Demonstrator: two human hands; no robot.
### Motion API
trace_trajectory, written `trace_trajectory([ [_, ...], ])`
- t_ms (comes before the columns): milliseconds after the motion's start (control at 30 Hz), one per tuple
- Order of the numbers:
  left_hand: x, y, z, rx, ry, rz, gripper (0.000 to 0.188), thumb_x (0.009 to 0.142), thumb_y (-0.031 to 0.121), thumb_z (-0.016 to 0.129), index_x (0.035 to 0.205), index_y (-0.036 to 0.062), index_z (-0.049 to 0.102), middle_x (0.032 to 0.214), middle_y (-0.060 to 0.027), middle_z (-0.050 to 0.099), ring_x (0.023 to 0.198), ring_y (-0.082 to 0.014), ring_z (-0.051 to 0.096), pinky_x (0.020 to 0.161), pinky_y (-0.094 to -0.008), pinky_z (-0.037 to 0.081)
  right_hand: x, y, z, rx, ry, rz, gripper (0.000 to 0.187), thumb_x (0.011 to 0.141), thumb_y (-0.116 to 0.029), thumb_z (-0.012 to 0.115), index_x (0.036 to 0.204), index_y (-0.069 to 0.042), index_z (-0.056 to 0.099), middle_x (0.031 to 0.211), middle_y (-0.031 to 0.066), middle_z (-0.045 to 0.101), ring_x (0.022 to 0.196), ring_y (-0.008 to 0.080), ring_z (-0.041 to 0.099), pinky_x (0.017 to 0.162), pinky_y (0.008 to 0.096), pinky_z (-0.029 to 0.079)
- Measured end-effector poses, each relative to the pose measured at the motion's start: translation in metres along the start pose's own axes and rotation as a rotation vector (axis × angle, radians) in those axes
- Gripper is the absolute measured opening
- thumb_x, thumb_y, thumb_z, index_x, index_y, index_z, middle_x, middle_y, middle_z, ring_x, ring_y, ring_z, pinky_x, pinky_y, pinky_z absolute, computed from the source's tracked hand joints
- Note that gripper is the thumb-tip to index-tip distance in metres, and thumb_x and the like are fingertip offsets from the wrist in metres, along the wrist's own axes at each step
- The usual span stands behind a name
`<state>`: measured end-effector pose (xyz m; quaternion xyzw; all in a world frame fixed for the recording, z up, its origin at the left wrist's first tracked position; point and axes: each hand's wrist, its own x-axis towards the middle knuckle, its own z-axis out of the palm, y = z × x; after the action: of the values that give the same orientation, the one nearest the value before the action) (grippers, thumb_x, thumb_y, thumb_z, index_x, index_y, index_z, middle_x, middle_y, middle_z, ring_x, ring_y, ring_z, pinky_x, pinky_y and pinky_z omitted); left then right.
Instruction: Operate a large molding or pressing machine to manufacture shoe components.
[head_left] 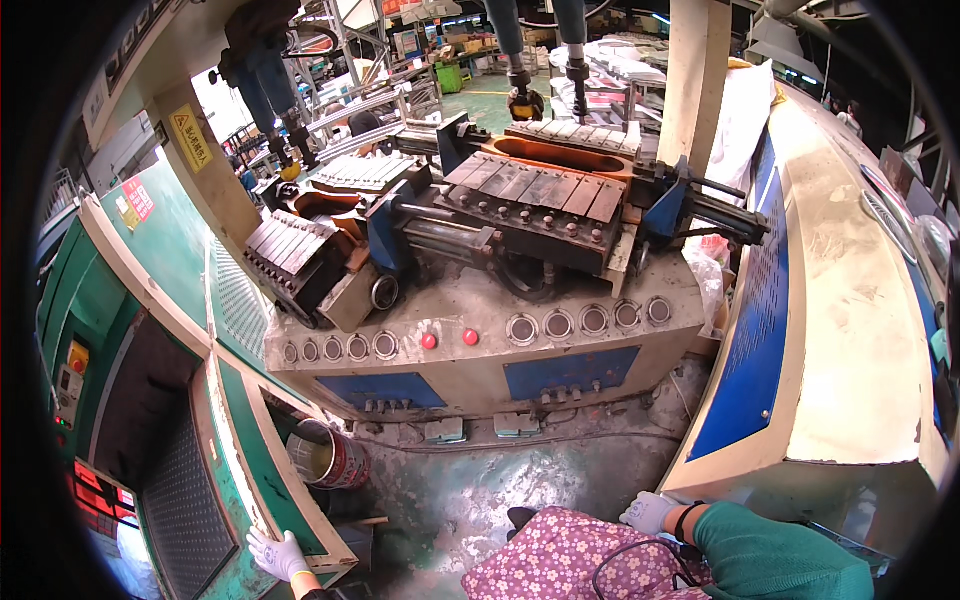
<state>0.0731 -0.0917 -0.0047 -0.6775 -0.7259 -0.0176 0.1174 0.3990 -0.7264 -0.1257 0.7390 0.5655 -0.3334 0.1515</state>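
Note:
My left hand (276,557), in a white glove, lies with its fingers apart on the edge of a green and cream machine frame (238,465) at the lower left. It holds nothing that I can see. In a similar glove, my right hand (648,512) is by the flowered apron (560,560), near the low corner of a beige and blue cabinet (740,345). Its fingers look loosely extended, with nothing visible in them. Ahead, out of reach of both hands, stands a two-station clamping machine (480,375). Slatted metal plates (535,185) flank an orange part (560,155) on its right station.
Red buttons (470,337) and round dials or buttons (594,320) line the machine's front. Foot pedals (517,425) sit on the floor below. A bucket (340,458) stands beside the green frame. Tool heads (522,95) hang above the machine. Crowded shelving lies behind.

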Motion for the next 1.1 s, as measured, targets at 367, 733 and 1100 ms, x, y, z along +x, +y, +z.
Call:
trace_trajectory([
  [367, 0.0012, -0.0039, 0.0055, -0.040, 0.057, 0.010, 0.089, 0.078, 0.037, 0.076, 0.154, 0.0154, 0.035, 0.159, -0.0101, 0.036, 0.144, -0.0318, 0.037, 0.117, -0.0450, 0.033, -0.0012, -0.0017, -0.0021, 0.003, 0.008, 0.006, 0.028, 0.098, -0.028, 0.045, 0.108, -0.016, 0.067, 0.096, 0.0062, 0.073, 0.092, 0.0242, 0.070, 0.078, 0.0381, 0.046],
  [733, -0.0017, -0.0005, -0.0003, -0.039, 0.050, 0.005, 0.088, 0.078, 0.037, 0.075, 0.153, 0.0153, 0.036, 0.159, -0.0103, 0.036, 0.144, -0.0319, 0.037, 0.117, -0.0449, 0.033, 0.0028, 0.0009, 0.0056, 0.012, 0.007, 0.007, 0.026, 0.097, -0.027, 0.047, 0.108, -0.015, 0.068, 0.096, 0.0075, 0.072, 0.093, 0.0261, 0.071, 0.079, 0.0397, 0.049],
  [1100, -0.0003, -0.0022, 0.0020, -0.030, 0.044, 0.014, 0.088, 0.079, 0.038, 0.075, 0.154, 0.0157, 0.035, 0.159, -0.0106, 0.036, 0.144, -0.0324, 0.037, 0.118, -0.0451, 0.032, 0.0013, 0.0001, 0.0015, -0.003, -0.011, 0.001, 0.027, 0.099, -0.026, 0.044, 0.109, -0.016, 0.067, 0.098, 0.0061, 0.073, 0.094, 0.0243, 0.070, 0.080, 0.0389, 0.047],
])
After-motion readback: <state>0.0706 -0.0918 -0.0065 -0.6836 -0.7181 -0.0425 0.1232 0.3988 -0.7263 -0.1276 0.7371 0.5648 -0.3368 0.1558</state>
